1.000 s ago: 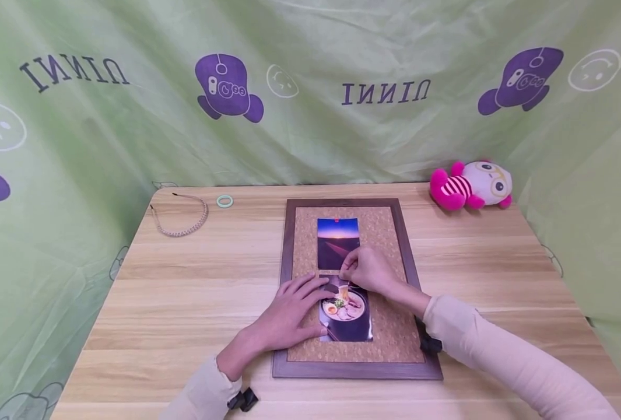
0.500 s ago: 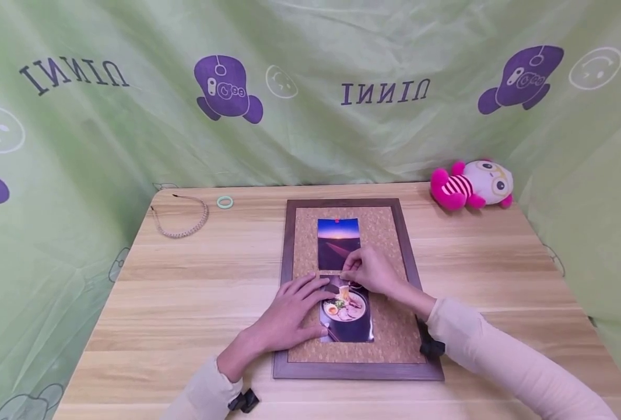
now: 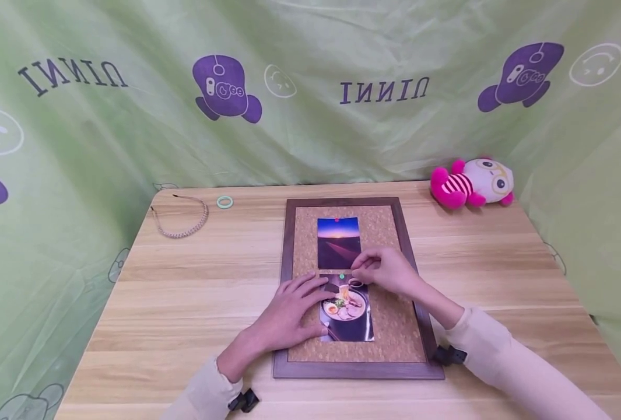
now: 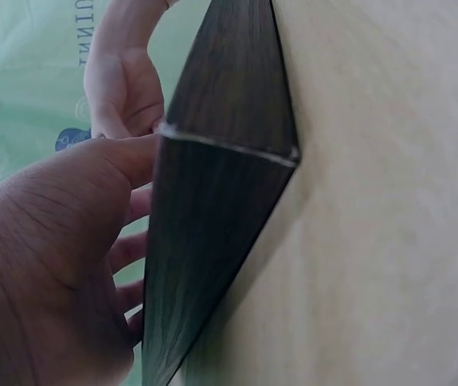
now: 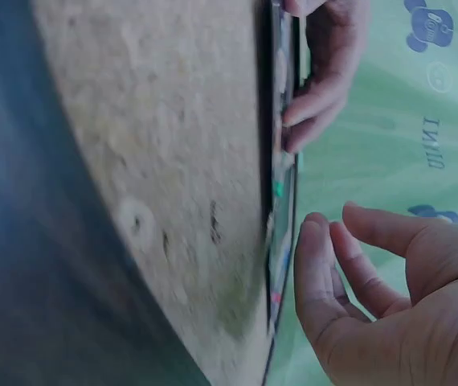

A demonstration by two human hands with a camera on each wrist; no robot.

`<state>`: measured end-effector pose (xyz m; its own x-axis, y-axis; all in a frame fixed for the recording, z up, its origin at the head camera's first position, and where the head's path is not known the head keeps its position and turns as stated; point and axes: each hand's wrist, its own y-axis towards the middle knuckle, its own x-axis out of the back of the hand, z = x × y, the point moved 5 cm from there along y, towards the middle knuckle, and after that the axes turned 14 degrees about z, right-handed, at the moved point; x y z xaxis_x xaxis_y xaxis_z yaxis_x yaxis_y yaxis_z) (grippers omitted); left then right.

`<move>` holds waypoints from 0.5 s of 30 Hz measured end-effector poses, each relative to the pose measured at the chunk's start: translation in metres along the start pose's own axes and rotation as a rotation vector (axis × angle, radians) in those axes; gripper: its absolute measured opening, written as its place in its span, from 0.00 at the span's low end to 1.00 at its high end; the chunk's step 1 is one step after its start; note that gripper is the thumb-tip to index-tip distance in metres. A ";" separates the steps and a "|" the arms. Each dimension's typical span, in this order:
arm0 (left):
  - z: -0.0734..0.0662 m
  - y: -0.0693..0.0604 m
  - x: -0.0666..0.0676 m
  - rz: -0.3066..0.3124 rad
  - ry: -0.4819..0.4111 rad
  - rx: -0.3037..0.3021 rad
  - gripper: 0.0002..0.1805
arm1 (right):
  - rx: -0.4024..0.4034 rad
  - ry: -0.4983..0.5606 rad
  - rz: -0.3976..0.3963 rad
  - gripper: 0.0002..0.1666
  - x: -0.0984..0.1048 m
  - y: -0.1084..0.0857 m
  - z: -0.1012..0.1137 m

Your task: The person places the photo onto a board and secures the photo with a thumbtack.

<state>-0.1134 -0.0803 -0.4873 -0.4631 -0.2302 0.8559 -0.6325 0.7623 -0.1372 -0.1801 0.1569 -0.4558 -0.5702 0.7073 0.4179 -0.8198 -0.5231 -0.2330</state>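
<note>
A corkboard (image 3: pixel 394 335) with a dark wooden frame lies flat on the table. On it, a photo of a ramen bowl (image 3: pixel 347 326) has a green pushpin (image 3: pixel 342 276) at its top edge. My left hand (image 3: pixel 291 312) rests with spread fingers on this photo's left side. Just right of the green pin is my right hand (image 3: pixel 386 271). In the right wrist view its thumb and fingertips (image 5: pixel 313 229) stand apart with nothing between them. Above the ramen photo, a sunset road photo (image 3: pixel 336 242) is held by a red pushpin (image 3: pixel 337 220).
At the back left of the table (image 3: pixel 184 315) lie a beaded headband (image 3: pixel 184 233) and a mint-green ring (image 3: pixel 225 202). A pink and white plush toy (image 3: pixel 473 184) lies at the back right corner. A printed green curtain (image 3: pixel 310 140) surrounds the table's back and sides.
My right hand has let go at the ramen photo's top edge and moved slightly right, so the green pushpin now shows. The left hand has stayed in place.
</note>
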 end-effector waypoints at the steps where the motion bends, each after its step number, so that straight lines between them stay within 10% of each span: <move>1: 0.000 0.000 0.000 0.000 0.008 -0.001 0.38 | 0.001 -0.002 -0.010 0.05 0.003 -0.003 0.000; 15: 0.001 -0.008 0.008 -0.072 -0.028 -0.033 0.25 | -0.013 0.122 -0.095 0.15 0.047 -0.053 -0.025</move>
<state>-0.1133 -0.0887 -0.4799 -0.4345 -0.3014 0.8488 -0.6445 0.7623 -0.0592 -0.1646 0.2298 -0.4461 -0.4920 0.8059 0.3293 -0.8703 -0.4459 -0.2090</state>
